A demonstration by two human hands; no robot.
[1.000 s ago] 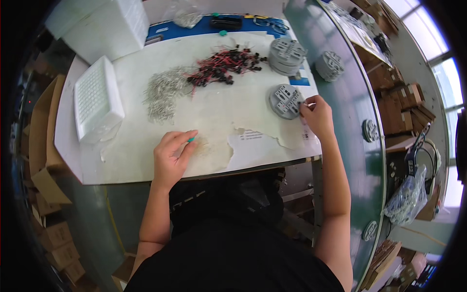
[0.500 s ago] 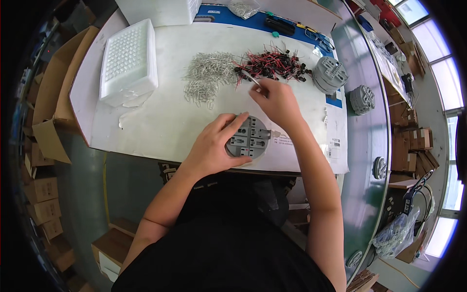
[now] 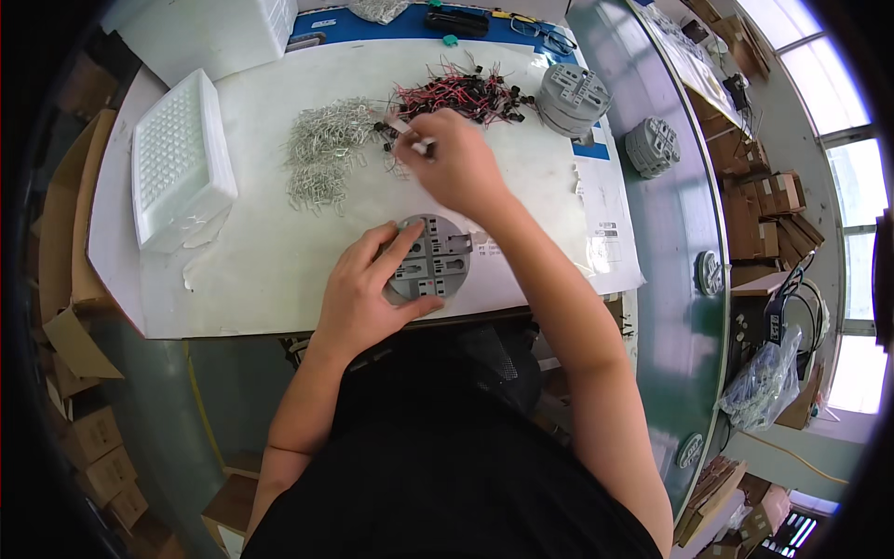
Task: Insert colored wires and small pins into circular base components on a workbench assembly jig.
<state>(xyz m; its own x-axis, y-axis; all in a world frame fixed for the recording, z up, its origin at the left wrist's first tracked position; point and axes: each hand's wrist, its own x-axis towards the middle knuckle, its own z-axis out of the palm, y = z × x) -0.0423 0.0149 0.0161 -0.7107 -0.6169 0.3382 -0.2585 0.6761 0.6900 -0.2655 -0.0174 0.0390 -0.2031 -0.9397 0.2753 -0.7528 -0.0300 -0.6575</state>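
holding the round grey fixture (image 3: 430, 259) down near the front edge of the white table (image 3: 279, 261), the left hand (image 3: 372, 293) lies spread over its left side, fingers pressed flat on it rather than curled around it. the right hand (image 3: 453, 163) is closed on thin tweezers (image 3: 402, 133), tips at the near edge of the red-and-black wired parts (image 3: 461, 93). half a second ago this hand was already reaching that pile with the fixture under the left hand; a second ago the hands were apart and the fixture lay off to the right, so a new round of picking seems under way. the fixture's slots look mostly unfilled (hard to tell). a white foam tray (image 3: 177, 163) of small cells sits far left beside loose silver clips (image 3: 321, 149); two more grey fixtures (image 3: 573, 93) stand at the right.
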